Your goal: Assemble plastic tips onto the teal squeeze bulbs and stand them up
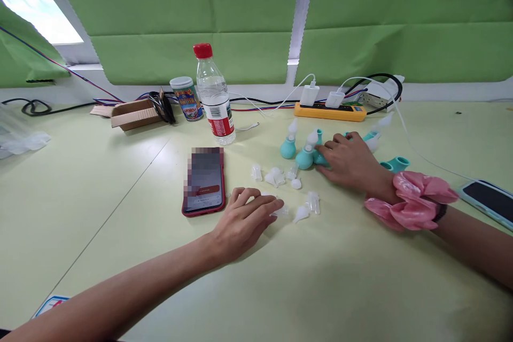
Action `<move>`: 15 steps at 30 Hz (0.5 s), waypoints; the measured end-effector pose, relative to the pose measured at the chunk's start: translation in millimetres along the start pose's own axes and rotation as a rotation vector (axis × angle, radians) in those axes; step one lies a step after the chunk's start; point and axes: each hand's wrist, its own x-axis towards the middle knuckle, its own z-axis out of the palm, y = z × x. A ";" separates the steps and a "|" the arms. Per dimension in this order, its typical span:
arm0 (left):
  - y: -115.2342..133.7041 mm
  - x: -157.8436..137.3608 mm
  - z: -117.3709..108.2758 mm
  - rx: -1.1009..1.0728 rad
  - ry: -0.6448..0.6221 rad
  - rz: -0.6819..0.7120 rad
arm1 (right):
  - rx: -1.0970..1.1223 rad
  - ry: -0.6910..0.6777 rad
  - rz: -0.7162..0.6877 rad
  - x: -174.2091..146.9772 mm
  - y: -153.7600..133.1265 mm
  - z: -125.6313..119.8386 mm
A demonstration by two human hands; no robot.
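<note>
My left hand (246, 222) hovers low over the table with its fingers loosely apart, its fingertips at a small clear plastic piece (282, 210) partly hidden under them. Beside it lie a white teardrop-shaped tip (302, 214) and a clear tube piece (313, 202). Several more tips (274, 176) are scattered farther back. My right hand (347, 163), a pink scrunchie (412, 200) at its wrist, has its thumb and fingers around a teal squeeze bulb (319, 158), mostly covered. Two teal bulbs with white tips, one of them the bulb (288, 148), stand upright to its left.
Left of the parts lies a red-cased phone (204, 181). Behind it stand a water bottle (216, 101) and a printed canister (187, 99). A yellow power strip (331, 111) with chargers sits at the back. Teal pieces (396, 164) and another phone (489, 200) lie right.
</note>
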 end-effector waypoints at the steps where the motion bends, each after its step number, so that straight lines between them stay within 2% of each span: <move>1: -0.2 0.0 0.3 -0.002 0.006 0.004 | -0.007 -0.011 -0.010 0.0 -0.9 0.4; 6: -1.0 -0.7 1.4 -0.028 0.012 -0.027 | -0.020 -0.023 0.033 -6.7 -5.2 -16.1; 10: 0.2 0.4 -0.2 -0.013 -0.011 -0.087 | 0.008 0.051 0.082 -19.2 -6.0 -42.0; 13: 0.7 1.5 -0.7 -0.009 -0.060 -0.103 | 0.146 0.074 0.060 -29.9 -4.6 -59.7; 15: 0.7 1.5 -0.1 -0.022 -0.065 -0.124 | 0.335 0.070 -0.019 -34.9 -5.7 -68.2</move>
